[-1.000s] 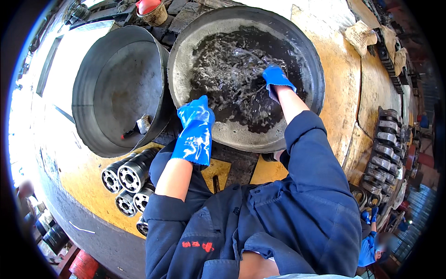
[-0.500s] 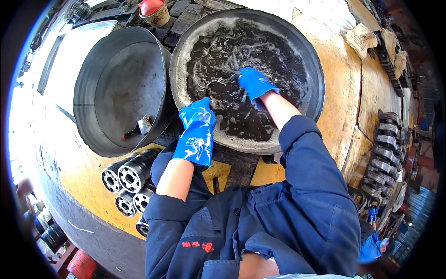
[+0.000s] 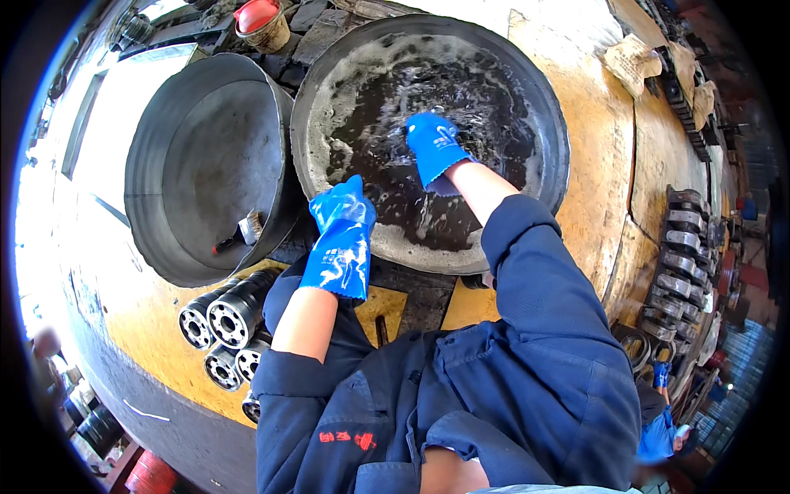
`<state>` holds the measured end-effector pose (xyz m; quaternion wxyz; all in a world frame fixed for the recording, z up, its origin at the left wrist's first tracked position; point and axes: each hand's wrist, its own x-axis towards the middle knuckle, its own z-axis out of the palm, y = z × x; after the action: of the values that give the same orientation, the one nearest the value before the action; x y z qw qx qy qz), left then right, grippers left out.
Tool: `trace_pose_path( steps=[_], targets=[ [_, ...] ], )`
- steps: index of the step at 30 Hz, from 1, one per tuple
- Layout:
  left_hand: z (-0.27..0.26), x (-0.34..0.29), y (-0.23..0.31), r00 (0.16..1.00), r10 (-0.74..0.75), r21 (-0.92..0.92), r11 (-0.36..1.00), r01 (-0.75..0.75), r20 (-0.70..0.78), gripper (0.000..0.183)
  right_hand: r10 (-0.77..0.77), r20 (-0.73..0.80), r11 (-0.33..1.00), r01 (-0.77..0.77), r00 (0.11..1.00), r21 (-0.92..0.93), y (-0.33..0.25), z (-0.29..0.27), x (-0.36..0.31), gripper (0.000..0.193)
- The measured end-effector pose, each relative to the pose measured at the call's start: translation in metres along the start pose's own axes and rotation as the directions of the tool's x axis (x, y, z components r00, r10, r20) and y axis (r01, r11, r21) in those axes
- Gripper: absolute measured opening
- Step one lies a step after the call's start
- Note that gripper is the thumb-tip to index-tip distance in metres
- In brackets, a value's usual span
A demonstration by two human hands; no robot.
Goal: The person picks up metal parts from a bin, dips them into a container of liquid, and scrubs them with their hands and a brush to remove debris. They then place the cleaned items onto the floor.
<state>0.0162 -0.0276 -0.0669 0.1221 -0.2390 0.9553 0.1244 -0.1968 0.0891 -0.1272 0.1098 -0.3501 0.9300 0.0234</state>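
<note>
A round grey metal tub point(image 3: 555, 177) holds dark water with pale foam round its side. My right hand point(image 3: 434, 148), in a blue rubber glove, reaches into the middle of the water, which churns around it. Its fingertips are lost in the splashing, so whether it holds anything is hidden. At the near left of the tub, my left hand point(image 3: 339, 216), in a matching wet glove, is closed over the rim with its fingers curled. Beside it on the left stands a second metal tub point(image 3: 222, 140), with a dark-handled brush point(image 3: 240, 232) lying inside near its wall.
Several black cylindrical metal parts point(image 3: 231, 321) with holed ends are stacked left of my legs. A crankshaft point(image 3: 681, 259) lies at the right, with cloth gloves point(image 3: 632, 64) farther back. A small bucket point(image 3: 267, 31) holding something red stands behind the tubs. Another person's blue sleeve point(image 3: 657, 435) shows lower right.
My right hand has shifted slightly left and away from me in the water, and the splashing has moved with it. My left hand stays at the rim. The view has shifted a little.
</note>
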Motion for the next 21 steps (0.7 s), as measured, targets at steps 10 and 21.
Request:
trace_pose_path(
  steps=[10, 21],
  targets=[
    [0.0, 0.005, 0.007, 0.999, 0.051, 0.002, 0.999, -0.051, 0.018, 0.037, 0.37, 0.11, 0.924, -0.378, 0.922, 0.06, 0.102, 0.003, 0.007, 0.032],
    [0.009, 0.003, -0.009, 0.999, 0.022, 0.02, 1.0, -0.021, -0.025, 0.028, -0.044, 0.335, 0.998, 0.059, 0.941, -0.034, -0.011, -0.014, 0.017, 0.035]
  ],
)
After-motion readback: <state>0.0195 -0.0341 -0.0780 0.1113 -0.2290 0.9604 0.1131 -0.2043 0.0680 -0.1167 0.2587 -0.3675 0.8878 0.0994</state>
